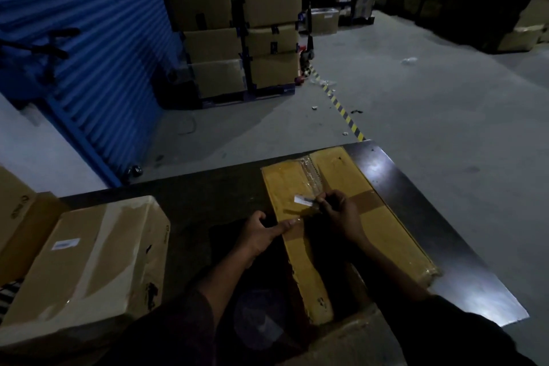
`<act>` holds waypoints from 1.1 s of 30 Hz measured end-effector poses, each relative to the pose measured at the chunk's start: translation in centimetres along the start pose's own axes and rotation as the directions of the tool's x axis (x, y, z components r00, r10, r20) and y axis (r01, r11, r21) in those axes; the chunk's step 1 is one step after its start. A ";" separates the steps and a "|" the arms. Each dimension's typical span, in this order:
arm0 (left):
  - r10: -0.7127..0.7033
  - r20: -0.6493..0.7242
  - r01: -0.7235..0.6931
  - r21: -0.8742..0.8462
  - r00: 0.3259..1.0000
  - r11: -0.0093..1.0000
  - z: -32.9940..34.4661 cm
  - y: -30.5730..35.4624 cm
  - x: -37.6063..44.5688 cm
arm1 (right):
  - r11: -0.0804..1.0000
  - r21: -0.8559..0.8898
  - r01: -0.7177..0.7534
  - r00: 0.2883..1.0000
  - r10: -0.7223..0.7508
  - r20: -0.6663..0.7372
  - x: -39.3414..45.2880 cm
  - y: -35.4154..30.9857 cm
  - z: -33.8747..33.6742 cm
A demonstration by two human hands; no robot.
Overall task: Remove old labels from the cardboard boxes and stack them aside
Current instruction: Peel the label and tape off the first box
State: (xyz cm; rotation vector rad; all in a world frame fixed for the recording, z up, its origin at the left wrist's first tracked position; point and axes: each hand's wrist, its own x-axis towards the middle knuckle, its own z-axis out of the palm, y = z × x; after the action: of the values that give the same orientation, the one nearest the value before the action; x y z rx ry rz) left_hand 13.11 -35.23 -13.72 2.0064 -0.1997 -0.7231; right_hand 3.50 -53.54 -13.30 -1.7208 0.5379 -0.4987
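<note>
Dim warehouse light falls on a dark desk [208, 187] carrying a yellow box [341, 187] at the right. On its top, near the tape seam, sits a small white label [303, 200], partly lifted. The right hand [341, 214] pinches its end, perhaps with a thin tool; the left hand [261, 232] presses flat on the box edge. A fast pull could tear the label, leaving scraps, or rip the cardboard skin. A second labelled box [89, 261] waits left.

Dim warehouse, blue shutter [89, 38], concrete floor [430, 116]
</note>
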 end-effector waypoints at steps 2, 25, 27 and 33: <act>0.012 -0.010 -0.011 0.032 1.000 0.999 0.0 0.0 -0.1 | 0.999 0.038 -0.001 0.999 0.003 -0.042 -0.3 -0.3 -0.3; 0.721 0.095 -0.690 0.399 0.686 0.604 10.1 5.9 -3.1 | 0.971 0.233 -0.048 0.868 0.156 -0.471 -6.2 -0.6 -7.7; 0.736 0.157 -0.731 0.368 0.658 0.575 11.7 6.3 -3.6 | 0.952 0.301 -0.055 0.811 0.219 -0.543 -7.6 -0.5 -9.1; 0.772 0.393 -0.866 0.217 0.500 0.451 16.7 7.4 -6.1 | 0.882 0.469 0.048 0.643 0.332 -0.690 -13.1 1.4 -13.7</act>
State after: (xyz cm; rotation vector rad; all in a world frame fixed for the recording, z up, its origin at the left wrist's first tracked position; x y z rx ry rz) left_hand -0.21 -48.92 -11.13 1.8231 -1.4935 -0.2537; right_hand -15.22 -56.66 -12.40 -0.9358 1.0610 -1.1539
